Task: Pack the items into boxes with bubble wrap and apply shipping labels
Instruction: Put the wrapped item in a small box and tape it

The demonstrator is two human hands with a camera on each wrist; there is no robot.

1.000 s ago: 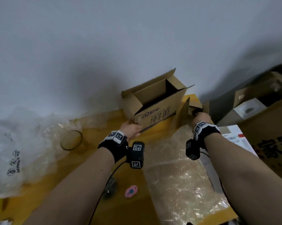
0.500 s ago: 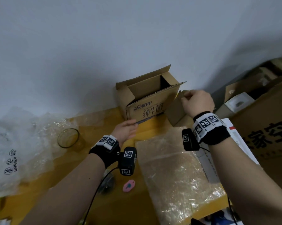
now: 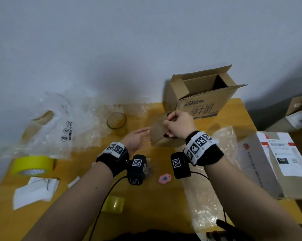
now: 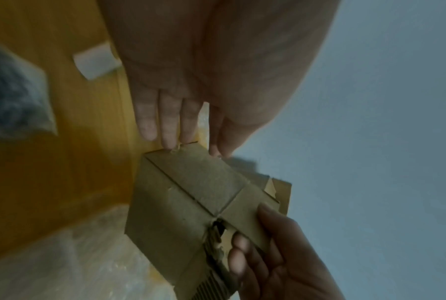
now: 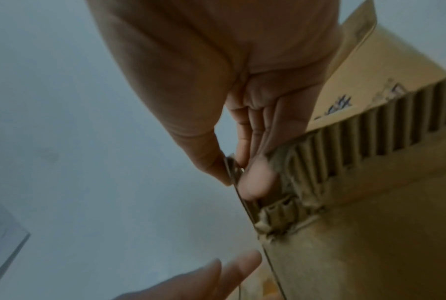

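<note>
A flattened small cardboard box (image 3: 159,134) is held above the yellow table (image 3: 87,221), just in front of the large open carton (image 3: 201,94), which serves here as the landmark. The small box is pinched at its upper corner by the right hand (image 3: 179,125), with thumb and curled fingers (image 5: 255,178) closed on the corrugated edge. The left hand (image 3: 135,139) is spread flat, palm turned toward the box, with straight fingers (image 4: 166,123) reaching its left edge; nothing is gripped by it, and whether the fingertips actually touch the cardboard cannot be told for certain.

One large open carton is seen at the far edge of the table, standing against the wall with its four flaps raised and dark print on its near face. To its left one clear glass cup (image 3: 116,120) is set among crumpled bubble wrap (image 3: 87,129), and one printed air-cushion bag (image 3: 59,129) is spread still further left. One flat sheet of bubble wrap (image 3: 228,138) is laid in front of the carton, reaching toward the near table edge. One sealed parcel (image 3: 275,164) bearing one shipping label (image 3: 286,157) is placed to the front right of the carton. One roll of yellow tape (image 3: 32,165) is found well to the front left, with a small pile of white paper sheets (image 3: 35,191) nearer the viewer. One small pink object (image 3: 164,178) is seen between the two wrists, and one small yellow pad (image 3: 113,204) lies nearer still.
</note>
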